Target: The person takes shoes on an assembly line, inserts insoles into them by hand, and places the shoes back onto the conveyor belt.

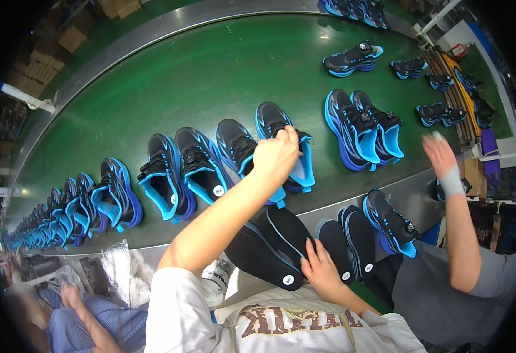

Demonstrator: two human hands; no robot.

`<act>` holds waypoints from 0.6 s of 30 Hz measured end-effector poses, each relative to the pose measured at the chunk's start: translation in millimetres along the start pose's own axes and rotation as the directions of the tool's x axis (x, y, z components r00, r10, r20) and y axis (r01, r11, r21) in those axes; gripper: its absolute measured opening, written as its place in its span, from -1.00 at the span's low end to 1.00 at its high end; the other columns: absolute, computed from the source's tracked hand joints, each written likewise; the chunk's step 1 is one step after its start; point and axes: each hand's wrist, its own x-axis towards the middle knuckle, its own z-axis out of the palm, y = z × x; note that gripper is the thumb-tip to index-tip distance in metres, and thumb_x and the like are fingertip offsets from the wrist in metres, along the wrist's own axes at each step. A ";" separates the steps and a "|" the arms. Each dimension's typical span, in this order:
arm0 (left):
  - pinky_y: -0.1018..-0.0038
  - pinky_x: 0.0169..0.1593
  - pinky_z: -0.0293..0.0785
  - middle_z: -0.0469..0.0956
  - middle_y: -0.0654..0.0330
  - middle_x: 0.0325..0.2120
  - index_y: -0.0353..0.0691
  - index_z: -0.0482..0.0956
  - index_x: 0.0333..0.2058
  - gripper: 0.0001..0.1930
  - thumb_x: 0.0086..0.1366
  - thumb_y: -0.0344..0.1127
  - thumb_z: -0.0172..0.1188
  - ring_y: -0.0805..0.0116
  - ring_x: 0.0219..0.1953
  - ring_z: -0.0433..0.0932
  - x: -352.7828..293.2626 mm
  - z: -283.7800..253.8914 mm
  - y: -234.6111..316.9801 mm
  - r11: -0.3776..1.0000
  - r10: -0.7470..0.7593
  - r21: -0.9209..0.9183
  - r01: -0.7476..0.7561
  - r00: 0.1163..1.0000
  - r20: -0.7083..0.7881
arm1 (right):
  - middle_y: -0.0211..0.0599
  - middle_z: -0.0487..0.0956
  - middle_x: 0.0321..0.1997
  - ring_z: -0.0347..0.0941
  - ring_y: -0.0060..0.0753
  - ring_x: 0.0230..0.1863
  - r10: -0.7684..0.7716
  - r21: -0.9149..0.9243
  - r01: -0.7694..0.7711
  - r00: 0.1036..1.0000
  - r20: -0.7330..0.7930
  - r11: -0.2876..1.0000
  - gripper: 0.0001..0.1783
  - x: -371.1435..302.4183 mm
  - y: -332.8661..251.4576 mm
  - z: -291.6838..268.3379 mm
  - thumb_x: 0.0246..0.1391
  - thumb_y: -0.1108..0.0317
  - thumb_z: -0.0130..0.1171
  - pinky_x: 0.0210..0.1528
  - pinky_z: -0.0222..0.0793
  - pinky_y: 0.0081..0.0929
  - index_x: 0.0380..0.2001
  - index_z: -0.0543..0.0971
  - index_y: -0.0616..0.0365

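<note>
My left hand (pixel 278 154) is closed at the opening of a black-and-blue sneaker (pixel 272 117) standing on the green conveyor belt, fingers gripping around its tongue and collar. Its palm side is hidden. Down in front of me, my right hand (pixel 324 269) has its fingers stretched out, touching the edge of black insoles (pixel 264 250) that lie stacked at the belt's near rim. More black insoles (pixel 350 241) lie just right of that hand. Left of my left hand, other sneakers (pixel 198 159) stand in a row, some with a round white sticker on the insole inside.
A pair of sneakers (pixel 363 129) stands right of my left hand, with several more farther right. One sneaker (pixel 387 220) sits on the metal rim (pixel 411 191). A co-worker's hand (pixel 441 156) reaches in at the right; another person (pixel 87 323) sits at the lower left beside clear plastic bags (pixel 122 273).
</note>
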 end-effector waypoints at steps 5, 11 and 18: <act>0.19 -0.24 0.43 0.50 -0.11 -0.40 -0.38 0.41 -0.37 -0.63 0.21 -0.08 -0.03 -0.07 -0.32 0.49 38.1 -10.9 -24.3 0.843 -0.041 -0.500 0.199 0.950 0.309 | -0.13 0.52 -0.26 0.46 -0.32 -0.28 0.162 0.363 -0.134 0.986 -0.047 0.922 -0.91 25.4 23.6 -93.1 -0.02 0.52 0.05 -0.22 0.38 -0.45 -0.41 0.52 0.27; 0.31 -0.37 0.35 0.48 -0.08 -0.56 -0.43 0.40 -0.46 -0.50 0.17 0.05 0.04 0.08 -0.44 0.50 43.6 8.4 -38.8 0.562 -0.105 -0.688 0.459 0.865 0.491 | -0.34 0.49 -0.68 0.35 -0.65 -0.62 0.220 0.355 -0.344 0.913 0.345 0.869 -0.82 147.2 22.7 -172.9 -0.10 0.38 0.16 -0.57 0.25 -0.61 -0.60 0.56 0.31; 0.49 -0.39 0.30 0.44 0.20 -0.59 -0.38 0.47 -0.39 -0.55 0.18 0.02 0.08 0.47 -0.49 0.34 47.9 19.8 -38.8 0.495 -0.040 -0.724 0.480 0.845 0.533 | 0.14 0.46 -0.25 0.47 0.05 -0.27 -0.017 -0.278 0.093 0.964 0.264 0.956 -0.79 234.1 44.7 -51.2 -0.17 0.45 -0.01 -0.21 0.40 -0.20 -0.48 0.55 0.35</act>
